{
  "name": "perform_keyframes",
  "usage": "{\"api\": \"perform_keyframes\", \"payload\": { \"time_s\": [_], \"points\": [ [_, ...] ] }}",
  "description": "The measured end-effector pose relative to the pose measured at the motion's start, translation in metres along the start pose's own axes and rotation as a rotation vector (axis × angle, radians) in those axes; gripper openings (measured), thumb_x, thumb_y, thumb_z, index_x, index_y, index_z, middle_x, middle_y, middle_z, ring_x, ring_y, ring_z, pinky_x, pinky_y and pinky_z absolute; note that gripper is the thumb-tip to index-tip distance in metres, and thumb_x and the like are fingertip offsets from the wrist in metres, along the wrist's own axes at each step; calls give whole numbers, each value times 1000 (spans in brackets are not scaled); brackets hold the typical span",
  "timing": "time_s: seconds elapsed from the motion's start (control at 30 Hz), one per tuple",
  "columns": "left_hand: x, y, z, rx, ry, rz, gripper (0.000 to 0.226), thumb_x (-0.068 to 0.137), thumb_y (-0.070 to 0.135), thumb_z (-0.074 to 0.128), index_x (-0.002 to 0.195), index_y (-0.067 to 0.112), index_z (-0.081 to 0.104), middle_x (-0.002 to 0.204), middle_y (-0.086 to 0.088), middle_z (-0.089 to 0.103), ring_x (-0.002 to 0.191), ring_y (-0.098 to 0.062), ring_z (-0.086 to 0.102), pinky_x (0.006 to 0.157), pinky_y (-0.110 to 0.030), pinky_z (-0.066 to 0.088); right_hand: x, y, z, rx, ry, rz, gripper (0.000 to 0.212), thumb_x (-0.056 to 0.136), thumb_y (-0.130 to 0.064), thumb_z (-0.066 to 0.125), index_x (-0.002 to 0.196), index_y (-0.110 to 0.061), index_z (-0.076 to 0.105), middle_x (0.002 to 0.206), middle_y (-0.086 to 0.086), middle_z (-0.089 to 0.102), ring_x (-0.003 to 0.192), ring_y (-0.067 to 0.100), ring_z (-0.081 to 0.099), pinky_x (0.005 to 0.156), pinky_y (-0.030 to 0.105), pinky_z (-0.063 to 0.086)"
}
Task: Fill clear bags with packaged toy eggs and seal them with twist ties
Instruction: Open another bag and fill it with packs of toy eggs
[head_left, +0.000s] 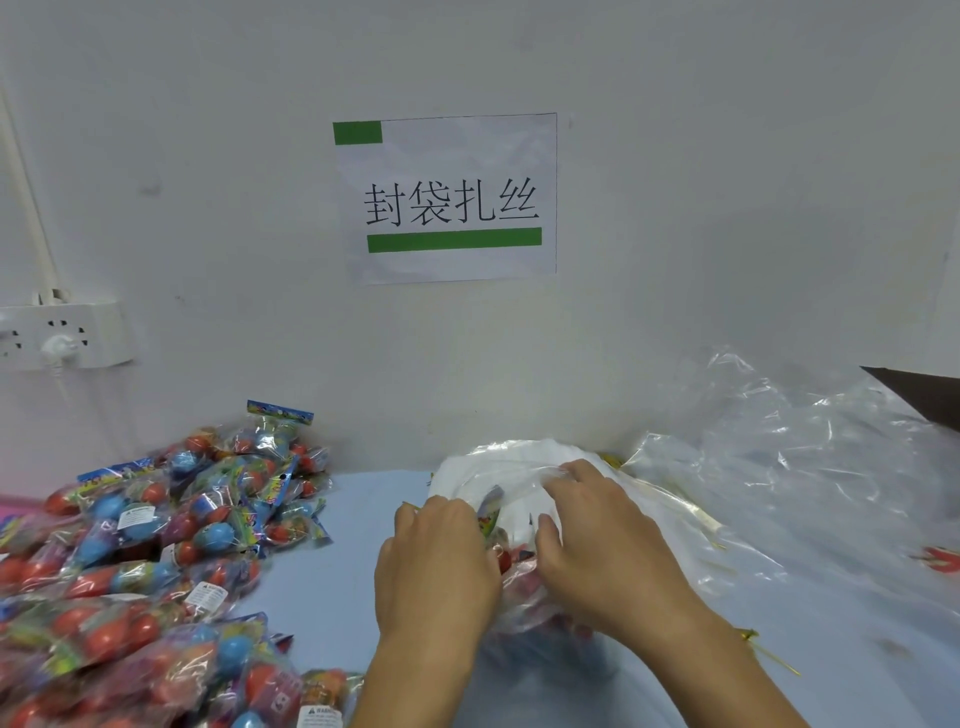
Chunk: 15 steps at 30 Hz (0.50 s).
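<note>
1. Left hand (436, 566) at 6 o'clock of the view, back up, fingers (441, 506) curled into the mouth of a clear bag (519, 488), gripping its near-left edge.
2. Right hand (608, 545) just beside at 5 o'clock, fingers bent over the bag's upper film, thumb tucked against it; pinching the plastic, though exact contact under the film hard to make out.
3. Clear bag between both hands on the light blue tabletop (343, 587), mouth gathered and whitish at 12 o'clock from the hands; red eggs and a printed header card visible inside, between the two hands.
4. Loose heap of packaged toy eggs (156, 551) at 8 to 9 o'clock, red and blue eggs in printed cellophane, white warning labels showing; well apart from the bag being handled.
5. Pile of crumpled clear plastic (810, 467) at 3 o'clock, against the wall.
6. Gold twist ties (696, 512) lying at 3 o'clock from the right hand; another gold twist tie (763, 652) beside the right forearm at 4 o'clock.
7. Paper sign (447, 197) on the wall at 12 o'clock, green bars, black characters.
8. White power strip (62, 332) on the wall at 10 o'clock, one plug in.
</note>
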<state>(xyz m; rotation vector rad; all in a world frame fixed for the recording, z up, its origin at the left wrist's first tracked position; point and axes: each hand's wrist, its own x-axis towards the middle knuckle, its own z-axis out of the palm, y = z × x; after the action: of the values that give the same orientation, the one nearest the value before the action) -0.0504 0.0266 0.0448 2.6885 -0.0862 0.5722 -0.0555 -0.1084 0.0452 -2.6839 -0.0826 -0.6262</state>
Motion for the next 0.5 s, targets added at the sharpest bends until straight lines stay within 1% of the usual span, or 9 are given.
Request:
{"api": "perform_keyframes", "payload": {
  "time_s": [0.07, 0.1, 0.13, 0.2, 0.3, 0.4, 0.5],
  "points": [
    [1, -1, 3, 27, 7, -8, 8, 94, 23, 54, 90, 21, 60, 84, 5, 43, 93, -17, 44, 68, -28, 35, 0, 1, 0, 25, -12, -28, 34, 98, -23, 43, 130, -25, 56, 138, -7, 44, 125, 18, 47, 95, 32, 45],
    [1, -2, 5, 36, -7, -11, 9, 94, 23, 54, 92, 20, 62, 85, 4, 46, 96, -18, 46, 68, -28, 35, 0, 1, -1, 45, -23, -44, 36, 97, -21, 45, 129, -28, 59, 138, -9, 43, 126, 17, 47, 95, 31, 45],
    [1, -3, 7, 46, -29, -13, 10, 94, 23, 54, 93, 20, 64, 88, 2, 51, 100, -19, 49, 68, -28, 36, 0, 0, -2, 65, -43, -56, 39, 95, -18, 47, 127, -31, 62, 138, -10, 42, 126, 15, 46, 95, 29, 45],
    [1, -4, 10, 59, -68, -20, 11, 92, 24, 55, 98, 21, 64, 99, 1, 60, 106, -21, 51, 70, -29, 38, -1, -1, -2, 93, -103, -69, 39, 91, -14, 52, 120, -33, 70, 136, -9, 42, 127, 15, 46, 93, 27, 45],
    [1, -5, 15, 72, -90, -30, 14, 92, 25, 58, 104, 20, 63, 106, 0, 63, 106, -20, 51, 70, -28, 39, -2, -2, 0, 36, -173, -74, 35, 90, -15, 53, 110, -33, 75, 134, -6, 41, 122, 17, 45, 80, 26, 42],
    [2, -5, 15, 85, -90, -34, 13, 92, 27, 59, 103, 21, 64, 104, 1, 62, 105, -20, 52, 70, -28, 39, -3, -1, -1, -7, -161, -43, 32, 90, -19, 50, 103, -33, 76, 126, -7, 43, 111, 17, 48, 73, 26, 37],
    [1, -3, 11, 67, -44, -26, 10, 92, 25, 57, 96, 21, 66, 96, 1, 60, 96, -20, 53, 70, -28, 40, -4, -1, -3, -29, -131, -24, 30, 89, -20, 49, 100, -31, 75, 122, -7, 44, 112, 19, 48, 75, 28, 40]
  ]
}}
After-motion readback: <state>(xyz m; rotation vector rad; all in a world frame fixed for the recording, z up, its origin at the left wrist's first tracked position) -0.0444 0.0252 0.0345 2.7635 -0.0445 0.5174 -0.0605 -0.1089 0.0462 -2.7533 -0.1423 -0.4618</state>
